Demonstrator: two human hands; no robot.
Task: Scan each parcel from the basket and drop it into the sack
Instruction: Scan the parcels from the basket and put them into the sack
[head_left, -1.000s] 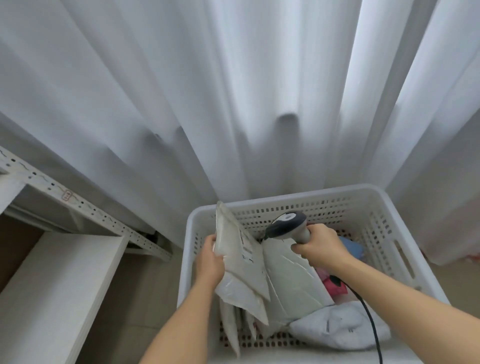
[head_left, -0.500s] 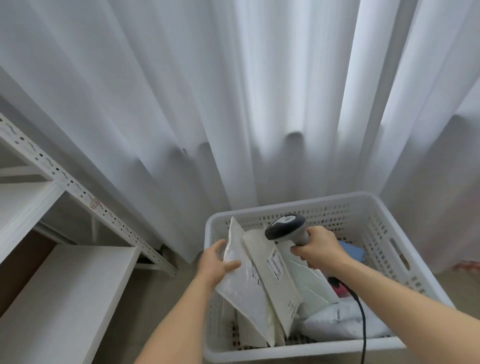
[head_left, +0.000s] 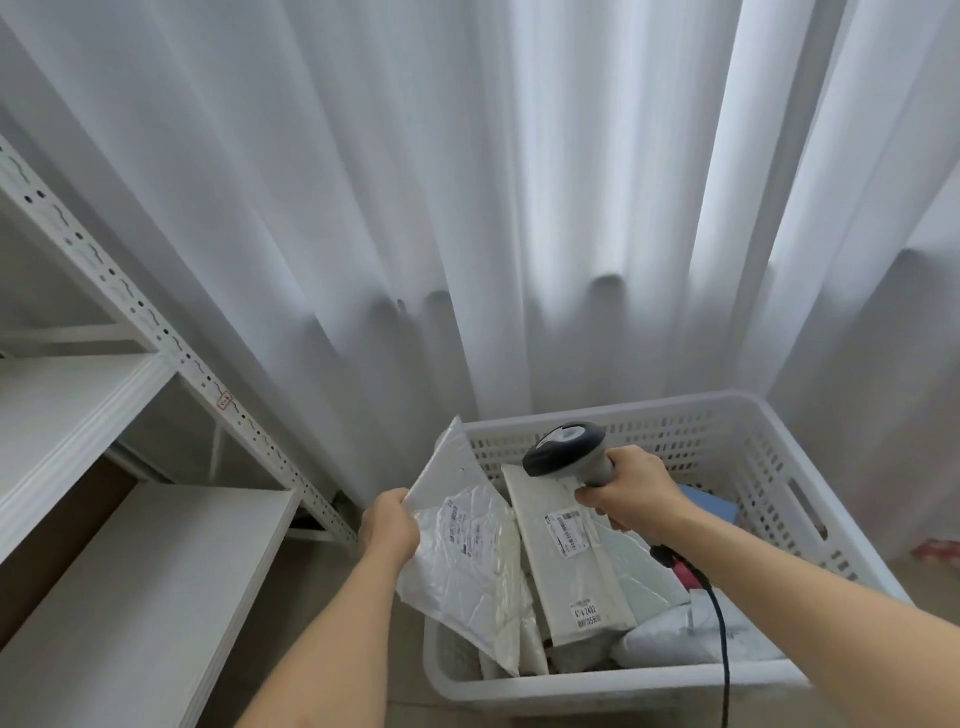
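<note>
A white perforated plastic basket (head_left: 769, 467) stands low in the view, holding several parcels. My left hand (head_left: 388, 525) grips the left edge of a crinkled white padded parcel (head_left: 467, 561), raised over the basket's left rim with its label facing up. My right hand (head_left: 631, 493) holds a grey and black barcode scanner (head_left: 566, 452) by its handle, its head pointing left and down over the parcels. A flat cream parcel (head_left: 566, 561) with labels lies beside the held one. The scanner's black cable (head_left: 719, 623) trails down to the right. No sack is in sight.
A white metal shelving unit (head_left: 130, 467) with empty boards stands at the left. White curtains (head_left: 467, 208) hang behind the basket. A blue parcel (head_left: 711, 506) and a pale grey bag (head_left: 691, 644) lie in the basket. A strip of tan floor shows between shelf and basket.
My left hand has lifted the white padded parcel to the left and turned it flatter, so its label faces up. The view has tilted and shifted left. The scanner stays over the basket.
</note>
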